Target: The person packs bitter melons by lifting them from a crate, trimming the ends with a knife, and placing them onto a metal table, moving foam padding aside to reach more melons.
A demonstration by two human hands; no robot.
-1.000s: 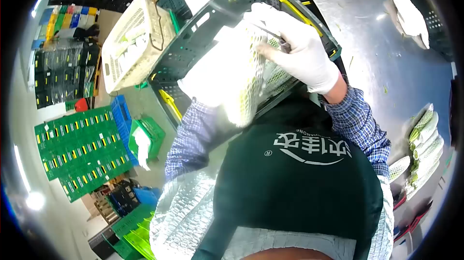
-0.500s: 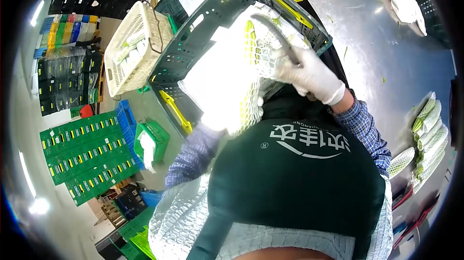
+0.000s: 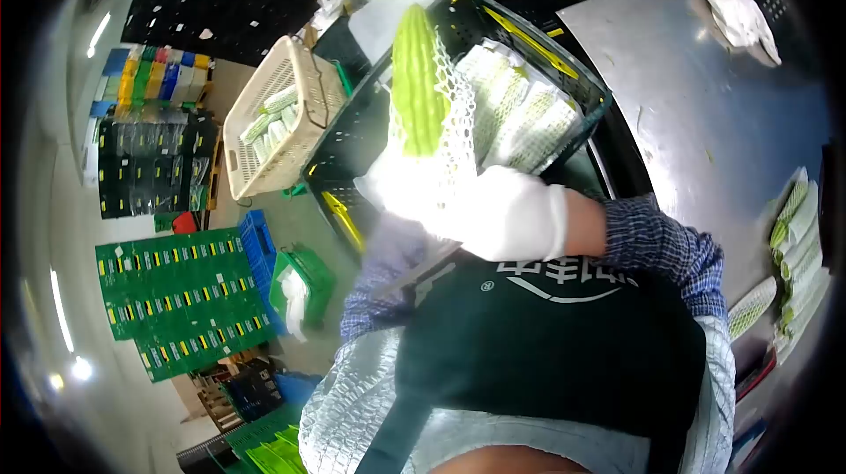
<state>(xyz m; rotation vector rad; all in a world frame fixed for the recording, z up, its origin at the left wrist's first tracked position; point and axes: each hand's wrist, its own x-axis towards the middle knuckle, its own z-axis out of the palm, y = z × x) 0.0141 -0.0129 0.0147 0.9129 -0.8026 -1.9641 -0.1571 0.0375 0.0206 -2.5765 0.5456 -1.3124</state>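
Note:
A long green ridged vegetable (image 3: 419,77) stands upright in front of my chest, partly inside a white foam net (image 3: 458,122). My left hand (image 3: 401,188), washed out by glare, is closed round its lower end. My gloved right hand (image 3: 520,214) is closed at the net's lower right side; its fingertips are lost in the glare. Behind both hands, a dark crate (image 3: 352,144) holds several netted vegetables (image 3: 529,117) lying side by side. The curved blade seen earlier cannot be made out.
A cream basket (image 3: 295,77) with netted pieces stands left of the crate. To the right is a metal table (image 3: 652,77) with a white bag (image 3: 731,11) and several netted vegetables (image 3: 797,254). Green crates (image 3: 185,289) and a green bin (image 3: 308,285) are at lower left.
The vegetable is now raised upright with its green top bare of net. My right hand has moved down and left beside my left hand. More netted vegetables show in the crate.

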